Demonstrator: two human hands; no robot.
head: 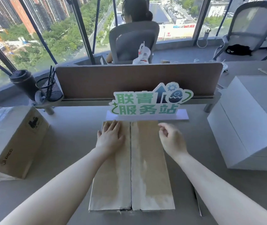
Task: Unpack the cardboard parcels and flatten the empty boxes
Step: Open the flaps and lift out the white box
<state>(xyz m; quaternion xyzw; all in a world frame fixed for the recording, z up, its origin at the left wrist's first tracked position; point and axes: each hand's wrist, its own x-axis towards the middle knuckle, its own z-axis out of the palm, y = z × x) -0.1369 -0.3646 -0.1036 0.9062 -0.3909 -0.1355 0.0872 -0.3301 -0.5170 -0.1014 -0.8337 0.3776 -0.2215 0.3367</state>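
Cardboard box point(147, 168) lies at the table's point(67, 143) near-centre, flaps closed, centre seam running away from the viewer. Left hand point(110, 135) rests flat on the left flap's far end, grip open, fingers straight. Right hand point(171, 138) hovers at the box's far right corner, fingers loosely curled, holding nothing. Second taped box point(10, 140) stands at the left edge.

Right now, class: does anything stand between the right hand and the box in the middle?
Nothing visible does. The right hand hangs loosely curled just over the right flap of the box, with no object between them. The left hand already rests flat on the left flap. The sign stands behind the box.
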